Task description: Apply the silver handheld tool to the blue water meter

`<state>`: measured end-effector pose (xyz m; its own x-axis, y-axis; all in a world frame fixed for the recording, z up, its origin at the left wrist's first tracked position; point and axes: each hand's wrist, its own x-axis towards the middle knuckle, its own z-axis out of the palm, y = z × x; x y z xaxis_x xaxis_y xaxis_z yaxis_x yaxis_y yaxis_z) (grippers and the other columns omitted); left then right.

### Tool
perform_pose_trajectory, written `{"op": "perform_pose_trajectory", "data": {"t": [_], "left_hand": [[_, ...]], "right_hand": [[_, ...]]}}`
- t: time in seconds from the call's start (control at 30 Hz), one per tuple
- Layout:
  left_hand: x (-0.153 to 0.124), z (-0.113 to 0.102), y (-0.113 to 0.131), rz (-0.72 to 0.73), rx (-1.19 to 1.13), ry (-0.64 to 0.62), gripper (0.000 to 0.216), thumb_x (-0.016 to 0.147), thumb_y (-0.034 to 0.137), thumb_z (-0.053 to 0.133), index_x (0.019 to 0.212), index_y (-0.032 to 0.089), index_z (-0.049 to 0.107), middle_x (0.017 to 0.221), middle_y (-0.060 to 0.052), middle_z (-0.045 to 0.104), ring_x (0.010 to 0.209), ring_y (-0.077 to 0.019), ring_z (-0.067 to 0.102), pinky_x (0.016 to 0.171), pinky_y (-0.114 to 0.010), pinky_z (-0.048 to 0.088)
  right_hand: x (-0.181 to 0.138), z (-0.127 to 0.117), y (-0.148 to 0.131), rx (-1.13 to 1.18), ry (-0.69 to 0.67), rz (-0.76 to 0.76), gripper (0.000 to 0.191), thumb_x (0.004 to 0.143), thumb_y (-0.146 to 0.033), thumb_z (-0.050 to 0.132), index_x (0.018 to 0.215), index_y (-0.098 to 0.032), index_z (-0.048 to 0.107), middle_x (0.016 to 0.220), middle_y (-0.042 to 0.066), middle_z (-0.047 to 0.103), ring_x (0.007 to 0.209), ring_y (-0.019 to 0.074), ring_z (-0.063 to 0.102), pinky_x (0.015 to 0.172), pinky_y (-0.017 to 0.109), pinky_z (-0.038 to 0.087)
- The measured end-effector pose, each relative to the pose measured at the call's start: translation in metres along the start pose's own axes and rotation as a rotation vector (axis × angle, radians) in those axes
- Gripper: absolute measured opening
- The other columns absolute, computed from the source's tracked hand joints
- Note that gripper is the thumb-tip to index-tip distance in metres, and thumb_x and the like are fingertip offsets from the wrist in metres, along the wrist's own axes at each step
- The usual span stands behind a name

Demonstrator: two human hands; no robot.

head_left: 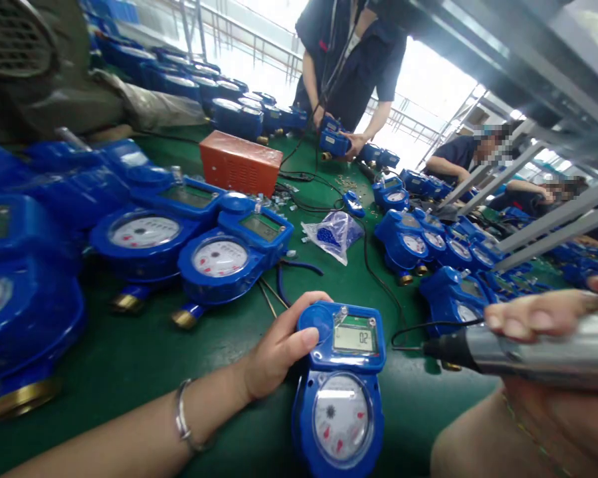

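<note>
A blue water meter (pixel 339 385) with a round dial and a small display lies on the green table (pixel 129 352) in front of me. My left hand (pixel 279 345) grips its upper left side, thumb resting on the blue cap. My right hand (pixel 543 318) holds a silver electric screwdriver (pixel 523 355), its black tip pointing left, just right of the meter's display and apart from it. A black cable runs from the tool across the table.
Several blue meters (pixel 219 255) sit at the left and more (pixel 428 245) at the right. An orange box (pixel 239 162) and a plastic bag of blue parts (pixel 333 236) lie beyond. A person (pixel 349 60) works on a meter across the table; others sit at far right.
</note>
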<state>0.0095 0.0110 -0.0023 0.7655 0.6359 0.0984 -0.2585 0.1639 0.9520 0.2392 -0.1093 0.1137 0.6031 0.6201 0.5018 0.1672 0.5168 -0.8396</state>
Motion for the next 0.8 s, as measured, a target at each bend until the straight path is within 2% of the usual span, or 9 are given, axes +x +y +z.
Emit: {"op": "perform_pose_trajectory", "data": {"t": [0.03, 0.07, 0.17, 0.27, 0.4, 0.57, 0.7, 0.8], "left_hand": [[0.000, 0.000, 0.000, -0.018, -0.005, 0.013, 0.051, 0.078, 0.050, 0.053, 0.116, 0.018, 0.042, 0.100, -0.009, 0.062, 0.090, -0.0290, 0.060, 0.077, -0.040, 0.048], [0.000, 0.001, 0.000, -0.040, -0.016, 0.029, 0.051, 0.078, 0.050, 0.054, 0.118, 0.019, 0.042, 0.102, -0.009, 0.063, 0.091, -0.0305, 0.060, 0.078, -0.041, 0.049], [0.001, 0.002, 0.002, -0.133, -0.097, 0.106, 0.053, 0.075, 0.048, 0.056, 0.121, 0.024, 0.043, 0.105, -0.008, 0.065, 0.095, -0.0331, 0.061, 0.080, -0.043, 0.050], [0.004, 0.004, 0.007, -0.228, -0.172, 0.204, 0.057, 0.070, 0.050, 0.063, 0.119, 0.028, 0.045, 0.105, -0.005, 0.067, 0.095, -0.0340, 0.063, 0.081, -0.044, 0.052], [0.004, 0.010, 0.012, -0.279, -0.186, 0.286, 0.068, 0.064, 0.050, 0.070, 0.123, 0.026, 0.046, 0.105, -0.007, 0.068, 0.096, -0.0360, 0.063, 0.082, -0.045, 0.052], [0.005, 0.011, 0.013, -0.285, -0.216, 0.279, 0.073, 0.062, 0.048, 0.072, 0.125, 0.028, 0.042, 0.108, -0.007, 0.067, 0.099, -0.0343, 0.062, 0.083, -0.043, 0.052], [0.006, 0.011, 0.007, -0.255, -0.256, 0.249, 0.064, 0.065, 0.049, 0.068, 0.120, 0.028, 0.044, 0.108, -0.006, 0.066, 0.102, -0.0331, 0.061, 0.086, -0.044, 0.049], [-0.007, 0.023, 0.000, -0.176, -0.274, 0.190, 0.057, 0.064, 0.049, 0.069, 0.110, 0.023, 0.049, 0.104, -0.008, 0.065, 0.098, -0.0314, 0.061, 0.087, -0.044, 0.047]], "right_hand": [[0.001, 0.018, 0.001, 0.039, -0.009, -0.095, 0.033, 0.065, -0.039, 0.064, 0.095, -0.026, 0.064, 0.058, -0.001, 0.058, 0.048, 0.0193, 0.052, 0.048, 0.037, 0.045], [0.003, 0.034, 0.003, 0.064, -0.072, -0.058, 0.028, 0.065, -0.032, 0.066, 0.092, -0.024, 0.062, 0.059, -0.001, 0.060, 0.049, 0.0188, 0.055, 0.048, 0.034, 0.045], [0.015, 0.062, 0.012, 0.107, -0.052, -0.052, 0.025, 0.072, -0.029, 0.068, 0.093, -0.023, 0.058, 0.061, -0.003, 0.060, 0.051, 0.0165, 0.058, 0.051, 0.031, 0.046], [0.026, 0.066, 0.018, 0.136, -0.084, -0.063, 0.021, 0.075, -0.026, 0.068, 0.093, -0.023, 0.058, 0.062, -0.004, 0.058, 0.052, 0.0144, 0.057, 0.050, 0.028, 0.046], [0.032, 0.067, 0.021, 0.175, -0.087, -0.026, 0.017, 0.075, -0.023, 0.067, 0.090, -0.021, 0.058, 0.058, -0.007, 0.054, 0.050, 0.0125, 0.055, 0.049, 0.026, 0.046], [0.036, 0.068, 0.030, 0.117, -0.118, 0.047, 0.018, 0.072, -0.022, 0.070, 0.087, -0.020, 0.061, 0.060, -0.007, 0.058, 0.052, 0.0102, 0.054, 0.050, 0.023, 0.046], [0.031, 0.062, 0.030, 0.090, -0.135, 0.067, 0.025, 0.070, -0.025, 0.075, 0.091, -0.021, 0.063, 0.061, -0.006, 0.060, 0.052, 0.0113, 0.055, 0.049, 0.023, 0.047], [0.020, 0.072, 0.023, 0.224, -0.169, 0.118, 0.026, 0.074, -0.025, 0.074, 0.097, -0.020, 0.063, 0.071, -0.003, 0.063, 0.059, 0.0131, 0.059, 0.055, 0.025, 0.050]]}}
